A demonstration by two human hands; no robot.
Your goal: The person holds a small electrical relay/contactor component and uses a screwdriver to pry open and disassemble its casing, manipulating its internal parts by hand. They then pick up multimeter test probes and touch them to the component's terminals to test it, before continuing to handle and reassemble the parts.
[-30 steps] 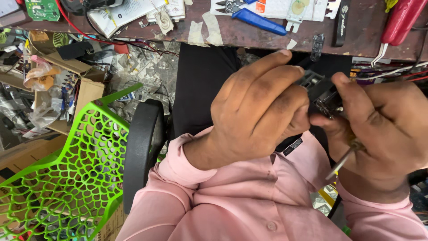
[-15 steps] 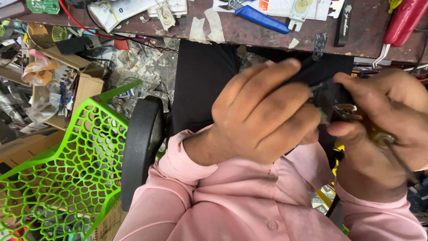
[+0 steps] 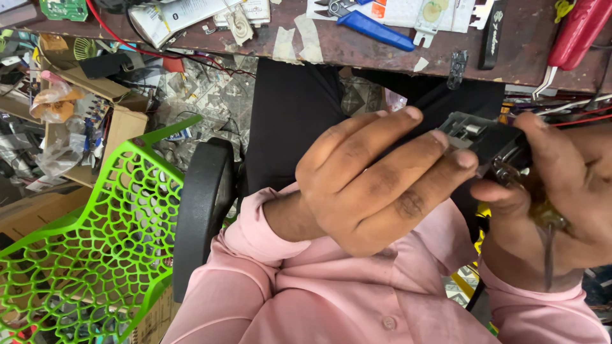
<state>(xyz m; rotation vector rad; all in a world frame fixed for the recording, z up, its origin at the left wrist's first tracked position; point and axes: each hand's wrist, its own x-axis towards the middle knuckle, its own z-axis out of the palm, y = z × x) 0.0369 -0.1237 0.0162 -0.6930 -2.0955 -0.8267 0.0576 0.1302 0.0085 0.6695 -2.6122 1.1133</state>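
My left hand (image 3: 376, 181) grips a small black box-shaped electrical part (image 3: 488, 137) with grey metal contacts on its top face, fingers curled over its left side. My right hand (image 3: 554, 197) holds the part's right end and also a thin tool with a yellowish handle and a metal shaft (image 3: 547, 245) that points down past the palm. Both hands sit close over my pink shirt (image 3: 331, 299) and black trousers (image 3: 293, 114), below the edge of a worn brown workbench (image 3: 382, 44).
On the bench lie blue-handled pliers (image 3: 373, 27), a red-handled tool (image 3: 577, 28), tape scraps and paper cards. A green lattice plastic chair (image 3: 95, 242) stands at the left, next to a black armrest (image 3: 201, 210). Cardboard boxes and cluttered parts (image 3: 76, 108) fill the floor.
The part has turned so its contact face now shows between my fingers. My left fingers have stretched further over it, and the thin tool has shifted down inside my right hand.
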